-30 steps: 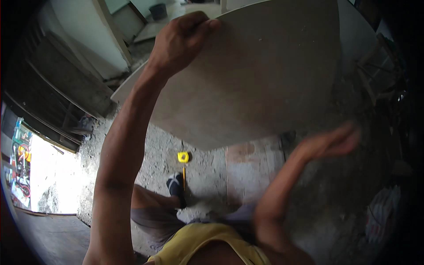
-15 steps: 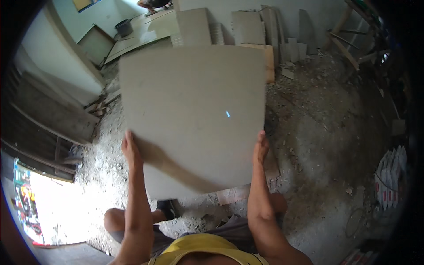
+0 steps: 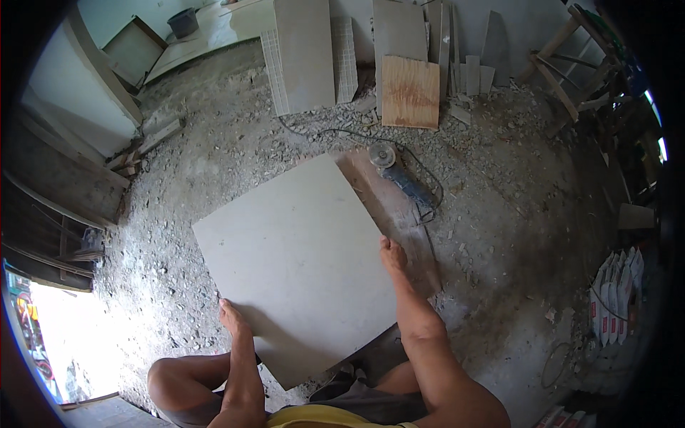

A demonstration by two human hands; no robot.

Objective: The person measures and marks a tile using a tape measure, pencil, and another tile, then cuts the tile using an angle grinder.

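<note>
A large square, light grey slab (image 3: 292,250) lies low and angled in front of me, over a worn reddish board (image 3: 410,250); whether it fully rests there I cannot tell. My left hand (image 3: 232,317) grips its left edge near the bottom, and my right hand (image 3: 392,253) grips the right edge higher up. An angle grinder (image 3: 403,182) with a cord sits on the board just beyond the slab's right side. My bent legs are at the lower edge, partly hidden by the slab and my arms.
Cut panels (image 3: 303,53) and plywood (image 3: 410,93) lean on the back wall. A wooden trestle (image 3: 553,71) stands back right, stacked bags (image 3: 614,296) at right. Boards (image 3: 57,171) lean left, near a bright opening. A bucket (image 3: 182,25) sits in the room beyond, over rubble-strewn ground.
The slab has come down from a raised hold and turned anticlockwise, uncovering the grinder. My right hand, off the slab a second ago, now grips it; my left hand has moved from the top edge down.
</note>
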